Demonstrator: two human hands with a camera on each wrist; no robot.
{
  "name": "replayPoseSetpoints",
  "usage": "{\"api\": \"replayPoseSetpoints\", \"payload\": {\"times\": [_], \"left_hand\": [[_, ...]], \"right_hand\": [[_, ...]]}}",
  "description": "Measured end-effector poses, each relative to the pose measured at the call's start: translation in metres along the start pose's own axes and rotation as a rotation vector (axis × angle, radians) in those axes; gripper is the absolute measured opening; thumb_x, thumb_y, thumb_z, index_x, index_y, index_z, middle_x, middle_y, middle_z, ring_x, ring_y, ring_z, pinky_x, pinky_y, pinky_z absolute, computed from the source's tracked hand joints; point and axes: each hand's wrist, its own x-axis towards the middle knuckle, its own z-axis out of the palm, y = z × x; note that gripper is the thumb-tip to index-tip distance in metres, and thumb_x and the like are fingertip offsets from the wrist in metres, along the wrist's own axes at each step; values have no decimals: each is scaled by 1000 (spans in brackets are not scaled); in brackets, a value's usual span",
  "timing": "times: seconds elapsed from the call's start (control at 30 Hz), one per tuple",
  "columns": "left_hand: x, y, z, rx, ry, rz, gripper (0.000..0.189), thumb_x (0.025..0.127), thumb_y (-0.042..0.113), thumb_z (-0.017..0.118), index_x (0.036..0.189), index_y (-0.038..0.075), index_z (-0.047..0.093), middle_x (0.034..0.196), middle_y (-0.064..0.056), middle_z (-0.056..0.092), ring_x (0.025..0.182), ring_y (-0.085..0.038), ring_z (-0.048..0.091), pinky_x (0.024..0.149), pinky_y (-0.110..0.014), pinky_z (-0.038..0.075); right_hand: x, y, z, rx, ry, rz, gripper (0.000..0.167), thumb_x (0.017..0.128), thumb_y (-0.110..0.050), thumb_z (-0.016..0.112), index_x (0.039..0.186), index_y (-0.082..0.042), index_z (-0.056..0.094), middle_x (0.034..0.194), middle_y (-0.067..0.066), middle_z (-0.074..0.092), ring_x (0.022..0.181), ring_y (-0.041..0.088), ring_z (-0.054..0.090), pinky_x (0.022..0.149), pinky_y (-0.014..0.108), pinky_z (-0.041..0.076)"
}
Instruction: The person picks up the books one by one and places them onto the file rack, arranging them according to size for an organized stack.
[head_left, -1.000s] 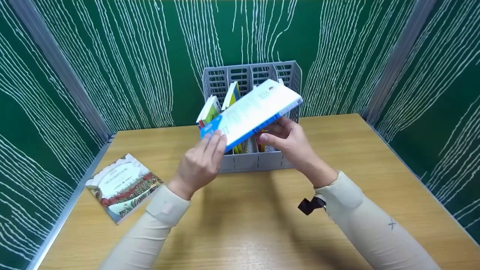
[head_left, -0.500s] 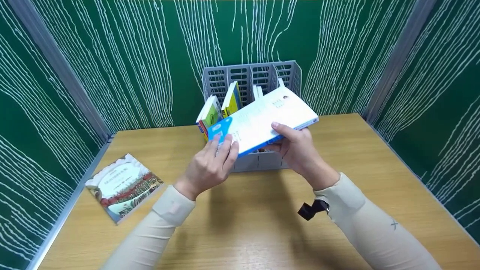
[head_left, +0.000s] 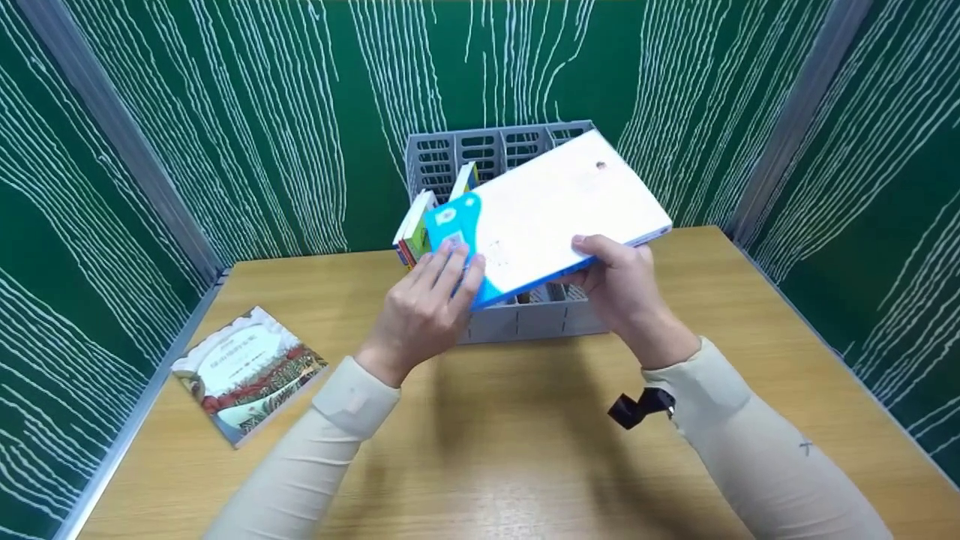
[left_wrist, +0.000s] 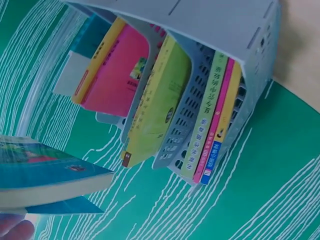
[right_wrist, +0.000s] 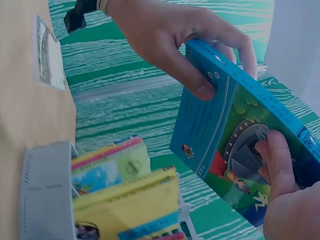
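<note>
Both hands hold a book [head_left: 547, 210] in front of and above a grey file organizer [head_left: 495, 327]. Its white back cover with a blue end faces the head camera, and the right wrist view shows its illustrated front [right_wrist: 245, 150]. At the blue end, my left hand [head_left: 427, 307] pinches it, fingers on the back and thumb on the front. My right hand [head_left: 626, 289] grips the lower right edge, its thumb on the white cover and fingertips against the picture. In the left wrist view, one cover stands slightly apart from the pages.
Several books stand in the organizer's compartments, among them a green one [left_wrist: 205, 120], a yellow-green one [left_wrist: 160, 95] and a pink one [left_wrist: 117, 70]. A picture booklet [head_left: 251, 375] lies flat on the wooden table [head_left: 510, 450] at left. Green walls enclose the table.
The book has shifted right and turned its back cover more toward the head camera. My right hand has moved right, its thumb coming onto the white cover; my left hand has followed rightward.
</note>
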Motion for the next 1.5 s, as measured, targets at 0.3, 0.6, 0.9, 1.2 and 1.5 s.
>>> {"api": "replayPoseSetpoints", "payload": {"times": [0.3,0.6,0.9,1.2,1.5], "left_hand": [[-8,-10,10,-17,-96,-162,53,97,33,81,133,-2,64,127,-20,78,115,-35,79,99,-44,64],[-27,-14,28,-70,-187,-235,46,98,33,81,127,-1,70,121,-18,79,109,-33,79,96,-43,66],[-43,-8,48,-188,-308,-283,40,103,31,76,126,-1,70,119,-17,79,105,-30,79,96,-42,67],[-55,2,68,-298,-457,-351,34,105,28,73,121,-1,68,110,-16,76,92,-28,75,85,-41,68],[-65,12,86,-346,-585,-418,32,105,28,73,113,-3,70,102,-18,75,89,-33,75,79,-46,66]], "right_hand": [[0,-27,-27,20,44,-112,53,107,0,53,157,-8,36,135,9,74,110,22,81,90,35,66],[-1,-45,-55,-5,71,-312,48,105,5,57,150,-5,44,129,15,77,103,24,83,81,32,67],[-6,-58,-76,-118,93,-409,47,106,5,61,150,-7,49,142,16,71,116,27,79,86,36,66],[-8,-57,-96,-383,221,-366,60,103,-6,72,155,-16,43,155,11,61,128,20,74,93,28,63],[2,-35,-103,-787,268,-284,67,103,4,59,165,-14,38,162,15,55,134,26,68,90,22,64]]}}
